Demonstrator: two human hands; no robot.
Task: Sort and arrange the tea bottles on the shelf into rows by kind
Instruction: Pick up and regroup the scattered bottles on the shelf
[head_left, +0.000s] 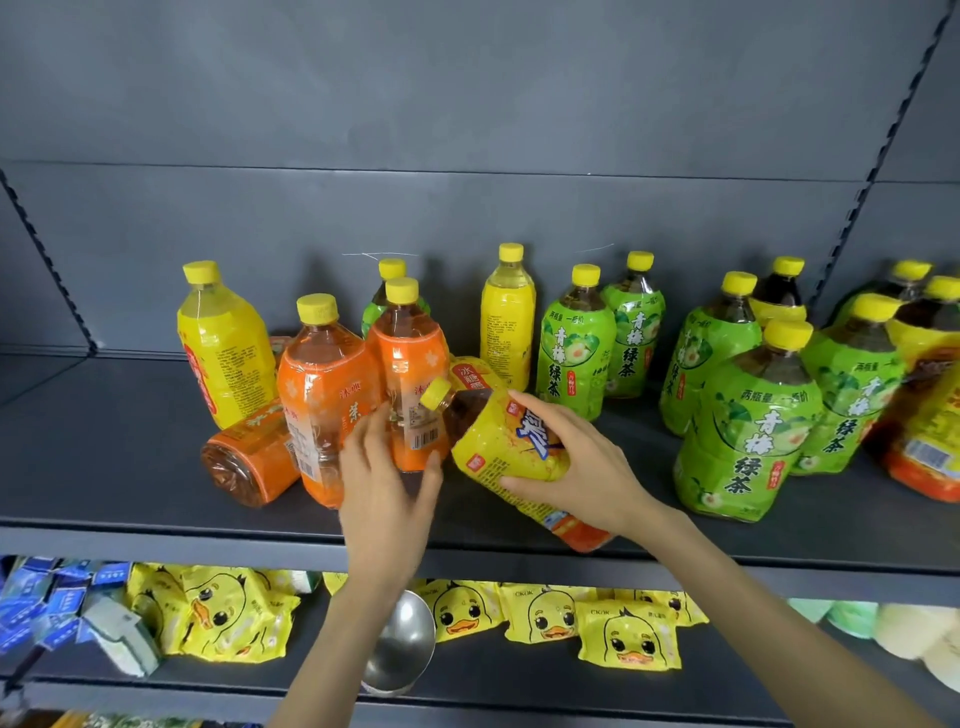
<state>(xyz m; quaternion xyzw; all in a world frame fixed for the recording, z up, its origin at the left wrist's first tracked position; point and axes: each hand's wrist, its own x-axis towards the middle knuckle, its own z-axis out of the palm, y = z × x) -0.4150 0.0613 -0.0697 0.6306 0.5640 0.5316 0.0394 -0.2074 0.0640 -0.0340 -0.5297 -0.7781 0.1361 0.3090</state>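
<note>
Right hand (587, 467) curls fingers round the tilted yellow bottle (496, 441), likely full, heavy, slick-labelled: grip mid-body; left hand (387, 473) rests spread fingers against the front orange bottle (322, 389)

A dark grey metal back panel (467, 104) rose behind the shelf (130, 457), crossed by a horizontal seam, with slotted uprights (47, 260) slanting at both sides. The light fell evenly, without hard shadows. On the lower shelf (519, 680), equally dark and matte, lay yellow duck-printed packets (628, 639), blue packets (47, 597), a shiny metal scoop (400, 649) and pale round items (909, 634) at the far right.
</note>
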